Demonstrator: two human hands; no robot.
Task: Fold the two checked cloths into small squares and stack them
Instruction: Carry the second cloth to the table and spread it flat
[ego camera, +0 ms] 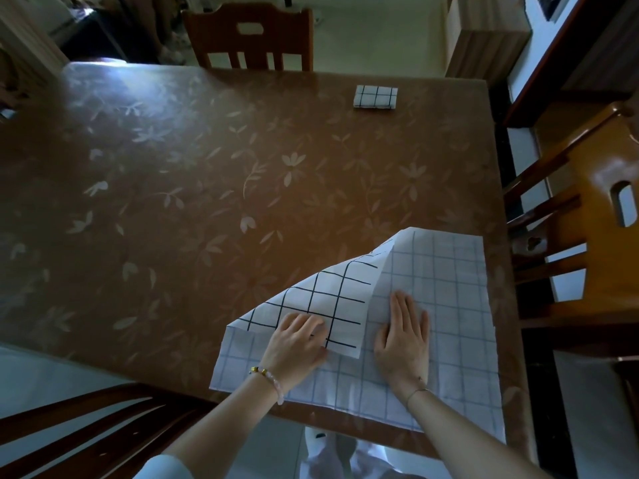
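- My left hand (pixel 297 340) has its fingers (pixel 313 324) curled, pinching the turned-over flap (pixel 325 299) of the checked cloth (pixel 449 323) near the flap's lower edge.
- My right hand (pixel 403 335) lies palm down just beside that flap, fingers straight and close together, pressing the cloth flat and gripping nothing.
- The flap shows bold dark grid lines; the rest of the cloth shows only faint blue ones.
- The cloth lies at the near right corner of the counter (pixel 207 188), its near edge hanging over the counter's edge.
- The other checked cloth (pixel 376 96), already folded into a small square, sits near the far edge, well apart from my hands.
- Wooden chairs (pixel 249 36) stand around the counter.
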